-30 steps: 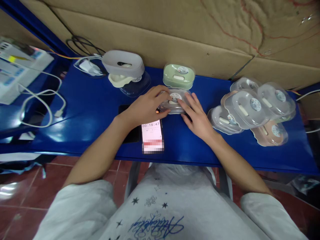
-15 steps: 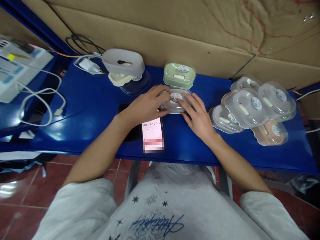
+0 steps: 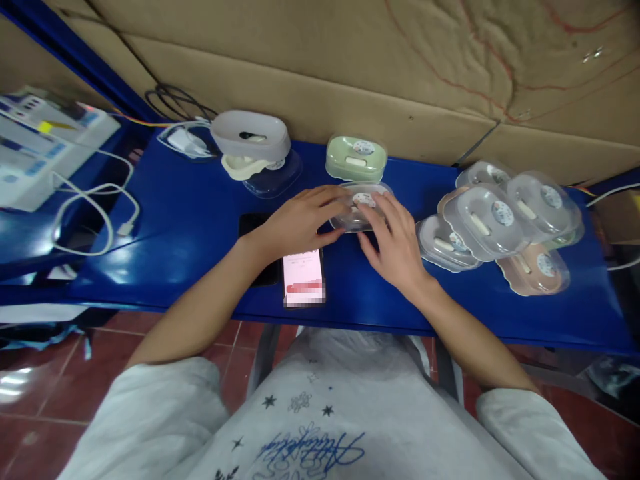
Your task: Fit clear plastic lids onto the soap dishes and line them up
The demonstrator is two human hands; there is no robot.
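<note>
A grey box with a clear lid and a round sticker (image 3: 364, 200) lies on the blue table in front of a green lidded box (image 3: 357, 159). My left hand (image 3: 305, 220) is at its left side, fingertips on the lid's edge, thumb below and apart from the fingers. My right hand (image 3: 395, 247) rests its spread fingers on the lid's right part. Neither hand wraps round the box. Just below my left hand lies a lit phone (image 3: 303, 273), and a dark phone (image 3: 265, 270) is partly under my left wrist.
Several lidded boxes (image 3: 493, 220) are piled at the right. At the back left stand an open grey box (image 3: 250, 133), a cream tray (image 3: 243, 167) and a clear lid (image 3: 275, 180). A charger (image 3: 187, 141) and white cables lie further left, beside a power strip (image 3: 90, 133).
The grey box appears slightly further right relative to the green box. My right fingers have shifted on its lid, and my left hand has moved slightly right. The view has shifted a little.
</note>
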